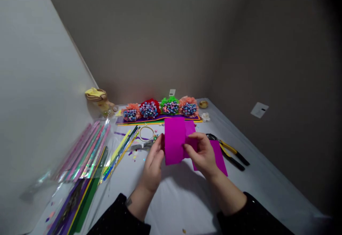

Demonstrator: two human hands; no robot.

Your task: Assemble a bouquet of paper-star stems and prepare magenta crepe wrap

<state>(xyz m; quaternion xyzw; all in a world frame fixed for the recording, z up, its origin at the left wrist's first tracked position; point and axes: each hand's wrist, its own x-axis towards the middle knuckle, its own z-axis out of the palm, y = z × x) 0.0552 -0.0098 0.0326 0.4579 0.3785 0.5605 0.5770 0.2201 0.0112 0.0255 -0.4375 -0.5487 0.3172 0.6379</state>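
Note:
Both my hands hold a folded piece of magenta crepe paper [175, 140] upright above the white table [176, 195]. My left hand [153, 163] pinches its left edge with closed fingers. My right hand [203, 153] grips its right side, fingers curled over a fold. Another magenta sheet [220, 156] lies flat on the table under my right hand.
Four paper flower bouquets [160, 108] line the far edge by the wall. Yellow-handled pliers [231, 151] lie at the right. Packs of coloured strips [88, 153] and paper sheets [77, 203] cover the left side. A small hoop [146, 133] and a yellow tape holder [96, 96] sit further back.

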